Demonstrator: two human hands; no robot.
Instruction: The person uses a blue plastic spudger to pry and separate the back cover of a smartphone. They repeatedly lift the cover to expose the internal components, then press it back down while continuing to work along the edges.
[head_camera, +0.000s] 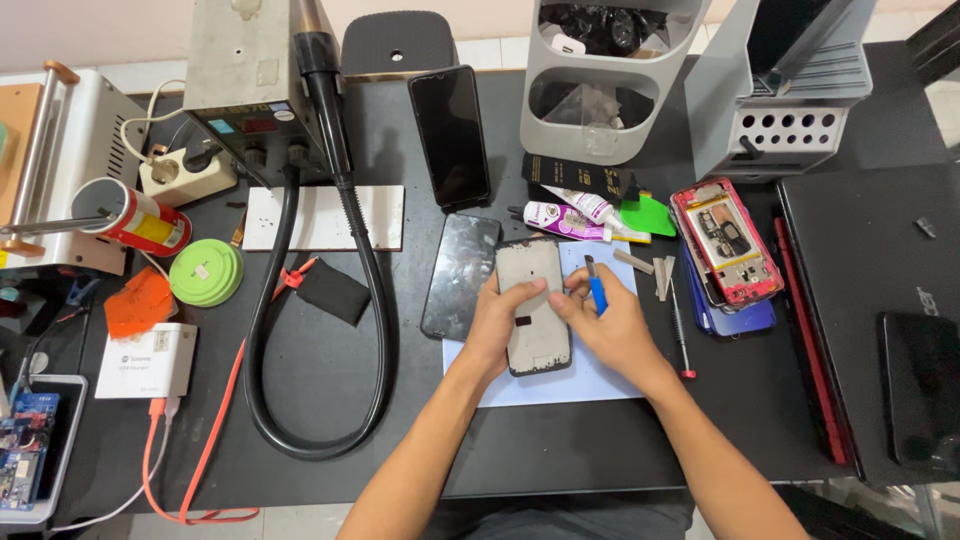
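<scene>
- Black surface (560, 450), seen from above: my two bare hands meet over a phone frame (536, 300) lying face-up on a pale sheet (600, 375) at the centre.
- My left hand (497, 318) grips the frame's left edge, thumb laid across its upper part; the grip is narrow and holding the frame.
- My right hand (612, 325) is closed on a blue tool (596, 292), its tip pointing up and away from me, just beside the frame's right edge.
- The frame's long axis runs away from me, nearly straight up the picture; the tool lies right of it, so my right hand is the nearer to that edge, and the left steadies the far side.
- A dark glass panel (458, 278) lies just left of the frame, partly on the sheet, tilted a little.
- Another dark phone (450, 135) leans upright behind it.
- Packages: a black flat box (575, 178) with gold print and a white-and-magenta glue tube (570, 218) lie beyond the frame, beside a green pick (645, 215).
- A red open phone (727, 240) rests on a blue one at right, near a closed laptop (870, 300).
- At left: a white box (148, 360) with small dark print, a green round tin (205, 272), a red-and-yellow can (135, 217), and a black hose (330, 330) looping from a metal station (240, 70).
</scene>
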